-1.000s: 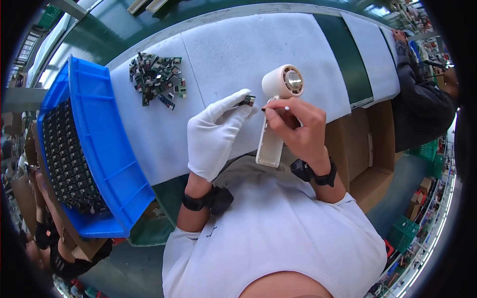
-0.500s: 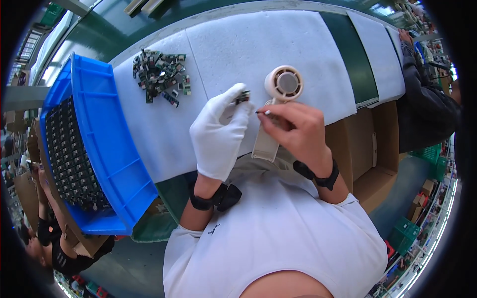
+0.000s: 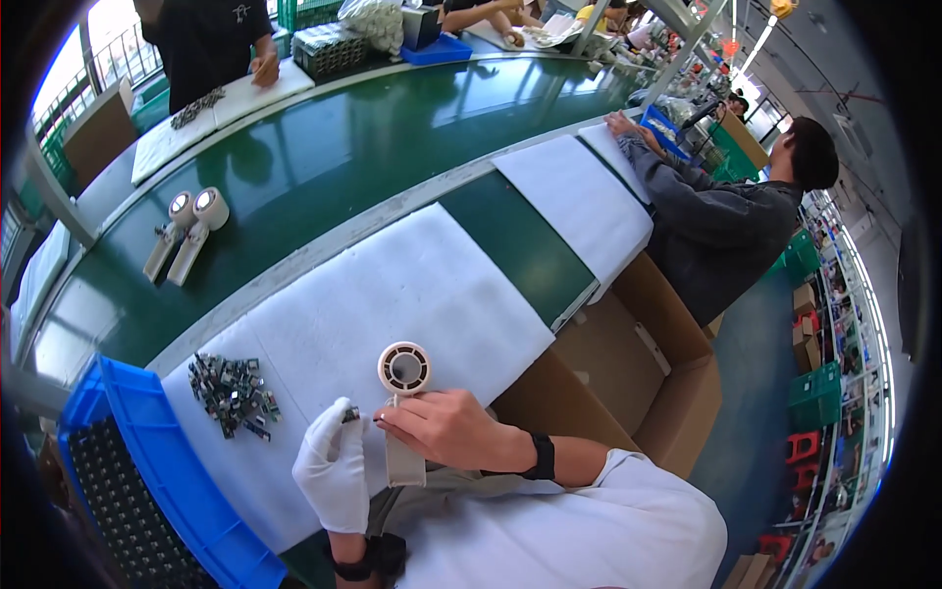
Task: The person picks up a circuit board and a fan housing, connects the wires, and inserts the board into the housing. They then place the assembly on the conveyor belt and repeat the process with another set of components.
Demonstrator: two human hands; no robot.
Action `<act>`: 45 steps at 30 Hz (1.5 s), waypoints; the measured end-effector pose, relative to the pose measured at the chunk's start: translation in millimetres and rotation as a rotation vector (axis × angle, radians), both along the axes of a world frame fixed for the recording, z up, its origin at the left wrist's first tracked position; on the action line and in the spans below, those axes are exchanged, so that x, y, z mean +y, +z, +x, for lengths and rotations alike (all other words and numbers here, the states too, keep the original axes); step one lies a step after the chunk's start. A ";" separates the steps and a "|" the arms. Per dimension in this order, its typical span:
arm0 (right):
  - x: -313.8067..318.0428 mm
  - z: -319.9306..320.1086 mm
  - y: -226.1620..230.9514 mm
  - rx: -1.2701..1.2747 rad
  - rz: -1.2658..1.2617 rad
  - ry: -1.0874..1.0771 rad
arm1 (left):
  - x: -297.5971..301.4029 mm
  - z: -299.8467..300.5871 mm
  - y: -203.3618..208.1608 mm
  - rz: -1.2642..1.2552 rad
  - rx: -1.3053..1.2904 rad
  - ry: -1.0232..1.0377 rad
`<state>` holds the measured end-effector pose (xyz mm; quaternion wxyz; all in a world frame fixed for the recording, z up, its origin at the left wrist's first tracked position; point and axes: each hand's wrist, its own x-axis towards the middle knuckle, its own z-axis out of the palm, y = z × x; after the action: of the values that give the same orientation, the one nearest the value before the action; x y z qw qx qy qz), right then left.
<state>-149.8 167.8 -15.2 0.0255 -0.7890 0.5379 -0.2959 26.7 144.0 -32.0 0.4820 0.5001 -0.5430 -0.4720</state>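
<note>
My left hand [image 3: 332, 473], in a white glove, pinches a small green circuit board [image 3: 350, 415] between thumb and fingertips. Close to its right is my bare right hand [image 3: 451, 430], its fingers pinched together around a tiny dark piece, too small to name. Beneath the right hand lies a cream handheld fan [image 3: 406, 469]; its round head shows beyond my fingers and its flat handle points toward me. The hand covers the fan's middle. A loose pile of small circuit boards [image 3: 232, 393] rests on the white foam mat [image 3: 451, 280], left of my hands.
At the left stands a blue bin [image 3: 186, 471] beside rows of dark boards [image 3: 123, 501]. An open cardboard box [image 3: 628, 363] is at my right. Two more fans [image 3: 196, 221] lie on the green conveyor [image 3: 343, 147]. A co-worker [image 3: 716, 216] sits farther right; another person [image 3: 211, 49] stands across.
The head view has swung upward and right, bringing the conveyor and co-workers into sight. Both hands stay close together at the fan, still pinching their small pieces.
</note>
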 end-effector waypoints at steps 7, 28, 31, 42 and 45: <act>1.6 -13.0 -2.5 -0.255 0.003 0.087 | -1.5 -2.3 2.4 0.031 0.123 -0.202; 6.7 -29.9 4.2 -0.535 0.179 0.092 | -4.1 1.8 7.3 0.156 0.276 -0.411; 5.9 -29.2 2.8 -0.536 0.181 0.128 | -5.8 4.8 9.8 0.183 0.268 -0.432; 5.9 -38.1 -1.1 -0.383 0.089 0.155 | -9.8 1.5 9.4 0.036 0.102 -0.507; 5.7 -36.2 1.5 -0.426 0.076 0.119 | -6.8 -1.0 14.8 0.269 0.290 -0.457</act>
<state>-185.9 173.5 -13.7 0.1856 -0.7375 0.4837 -0.4333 25.6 137.2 -17.2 0.3652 0.3513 -0.4996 -0.7025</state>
